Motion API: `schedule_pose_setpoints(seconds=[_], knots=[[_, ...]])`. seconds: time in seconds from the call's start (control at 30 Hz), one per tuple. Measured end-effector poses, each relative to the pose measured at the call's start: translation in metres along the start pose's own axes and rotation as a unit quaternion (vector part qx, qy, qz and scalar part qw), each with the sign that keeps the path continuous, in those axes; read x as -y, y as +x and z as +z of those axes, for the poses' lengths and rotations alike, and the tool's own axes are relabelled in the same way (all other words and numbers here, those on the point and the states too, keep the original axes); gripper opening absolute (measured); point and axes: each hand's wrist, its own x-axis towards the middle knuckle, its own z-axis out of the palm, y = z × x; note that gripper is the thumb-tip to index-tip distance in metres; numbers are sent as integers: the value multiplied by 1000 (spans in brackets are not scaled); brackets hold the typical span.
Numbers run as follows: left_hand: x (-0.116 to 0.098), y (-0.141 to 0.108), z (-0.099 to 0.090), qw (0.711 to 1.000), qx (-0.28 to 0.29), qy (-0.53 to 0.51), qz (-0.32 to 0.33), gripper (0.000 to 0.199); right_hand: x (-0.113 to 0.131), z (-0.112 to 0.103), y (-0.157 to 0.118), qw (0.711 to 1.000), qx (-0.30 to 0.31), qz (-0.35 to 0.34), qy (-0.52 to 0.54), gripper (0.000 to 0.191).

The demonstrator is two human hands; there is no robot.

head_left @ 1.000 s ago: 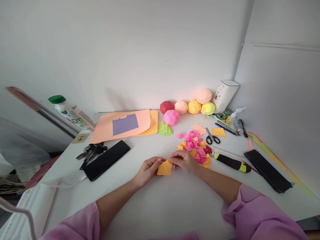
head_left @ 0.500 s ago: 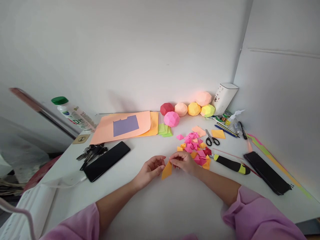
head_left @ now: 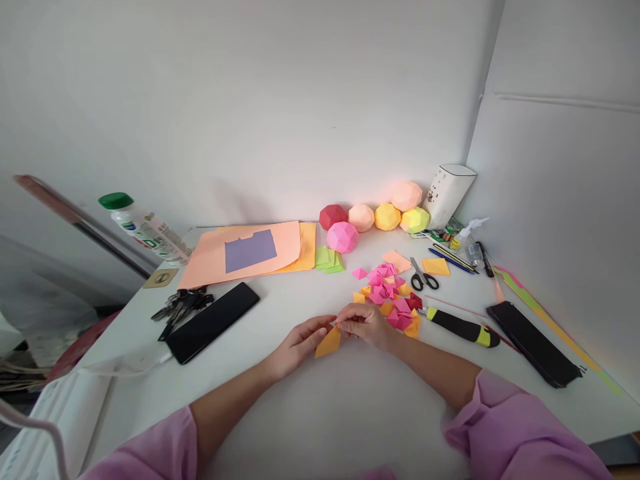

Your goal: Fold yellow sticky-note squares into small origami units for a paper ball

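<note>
An orange piece of paper hangs slanted between my two hands, its lower end pointing down to the left. My right hand pinches its upper corner between thumb and fingers. The fingers of my left hand are closed on its left edge, with the thumb in front. Just beyond my right hand lies a pile of small folded paper pieces, mostly pink, with some orange and red ones.
Scissors, a yellow-black cutter and a black case lie at right. Faceted paper balls stand along the wall. Green squares, large paper sheets, a phone, keys and a bottle are further left.
The orange paper has tilted, its lower end swinging left. My left fingers have straightened and come together against the paper. My right hand keeps its pinch, shifted slightly left.
</note>
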Motion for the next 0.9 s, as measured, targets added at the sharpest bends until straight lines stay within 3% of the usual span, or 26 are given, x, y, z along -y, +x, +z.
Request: schedule_pose_setpoints(seconds=[0.13,0.37,0.53,0.67,0.9], knots=[[-1,-1,0,999,27,3,27,43,1,0,0,1000,-2,4,-10,17],[4,1,-2,999,23,14,27,47,3,1,-1,1000,-2,30,-4,19],[7,3,0,999,-1,-35,14,46,4,0,-2,995,-1,98,-10,30],[8,6,0,997,-28,-67,19,44,11,2,-4,994,27,91,-63,24],[9,6,-3,999,-43,-15,20,42,17,3,-5,988,32,98,-118,34]])
